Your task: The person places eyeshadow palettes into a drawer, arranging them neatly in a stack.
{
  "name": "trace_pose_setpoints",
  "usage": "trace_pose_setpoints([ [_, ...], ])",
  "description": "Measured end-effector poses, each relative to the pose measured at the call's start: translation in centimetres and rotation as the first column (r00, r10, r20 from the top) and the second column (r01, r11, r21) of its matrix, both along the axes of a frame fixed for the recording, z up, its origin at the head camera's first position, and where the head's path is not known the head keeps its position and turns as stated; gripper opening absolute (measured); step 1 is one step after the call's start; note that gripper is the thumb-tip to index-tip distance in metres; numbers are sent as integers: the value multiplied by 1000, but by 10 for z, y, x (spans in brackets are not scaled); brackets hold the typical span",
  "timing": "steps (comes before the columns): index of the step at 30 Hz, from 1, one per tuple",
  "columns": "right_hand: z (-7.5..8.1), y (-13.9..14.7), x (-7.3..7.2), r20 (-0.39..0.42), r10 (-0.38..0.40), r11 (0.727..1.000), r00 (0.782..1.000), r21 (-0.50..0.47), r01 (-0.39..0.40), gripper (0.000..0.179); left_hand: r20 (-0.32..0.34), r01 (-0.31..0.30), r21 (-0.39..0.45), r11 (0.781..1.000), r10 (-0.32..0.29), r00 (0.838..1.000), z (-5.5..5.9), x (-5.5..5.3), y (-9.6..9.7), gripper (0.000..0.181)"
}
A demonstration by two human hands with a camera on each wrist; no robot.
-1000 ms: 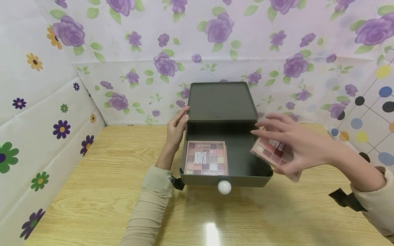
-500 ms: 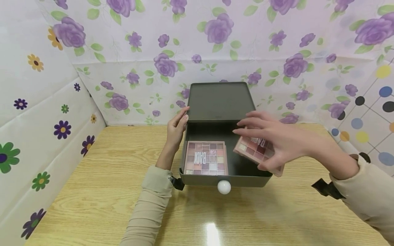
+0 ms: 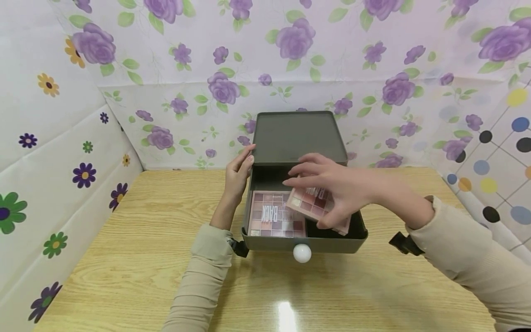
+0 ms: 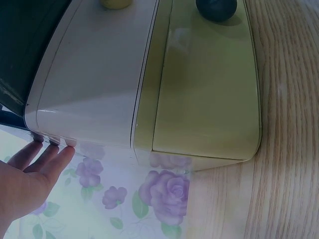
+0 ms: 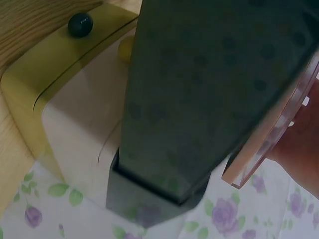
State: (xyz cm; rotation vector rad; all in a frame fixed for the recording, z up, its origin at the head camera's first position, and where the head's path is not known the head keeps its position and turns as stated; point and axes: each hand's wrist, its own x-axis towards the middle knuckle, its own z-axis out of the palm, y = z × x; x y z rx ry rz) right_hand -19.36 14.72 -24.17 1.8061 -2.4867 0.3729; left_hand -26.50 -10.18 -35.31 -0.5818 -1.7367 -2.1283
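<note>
A small cabinet with a dark grey-green top [image 3: 298, 136] has its top drawer [image 3: 269, 244] pulled out. One eyeshadow palette [image 3: 259, 226] lies flat in the drawer's left half. My right hand [image 3: 352, 184] grips a second palette [image 3: 309, 201] by its edges, tilted, over the drawer's right part; it overlaps the lying palette's right edge in the head view. In the right wrist view the held palette [image 5: 264, 142] shows edge-on beside the drawer. With extended fingers, my left hand [image 3: 237, 177] touches the cabinet's left side, also seen in the left wrist view.
A white knob [image 3: 302, 253] sticks out from the drawer front. Below the top drawer are a white drawer [image 4: 94, 74] and a yellow-green one [image 4: 209, 89], both pushed in. The cabinet stands on a wood-patterned table [image 3: 137, 258], with flower-print cloth [image 3: 182, 120] behind.
My right hand has carried the held palette leftward, from the drawer's right edge to over its interior. The left hand and the drawer have stayed in place.
</note>
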Motion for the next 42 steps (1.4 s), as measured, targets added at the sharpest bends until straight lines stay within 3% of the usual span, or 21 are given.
trace_pose_setpoints([
  [10,-13,-32,-10,47,53,997,998,52,-55,81,43,-10,-27,1000,11,999,0,1,0,40],
  [17,-23,-48,-15,78,36,992,996,121,-45,82,48,1,-38,999,0,999,0,2,0,42],
  [28,-31,-53,-17,88,42,991,995,123,-53,75,83,30,-33,999,-27,996,8,8,-1,40],
  [32,-27,-43,-13,106,-22,995,994,102,11,81,75,25,-40,999,-21,997,13,13,1,40],
  [38,-21,-26,-4,101,-168,981,981,113,156,94,58,2,-27,1000,0,998,3,3,0,38],
  [42,-23,-17,0,102,-274,956,956,135,259,94,30,-8,-24,1000,9,999,0,0,0,39],
])
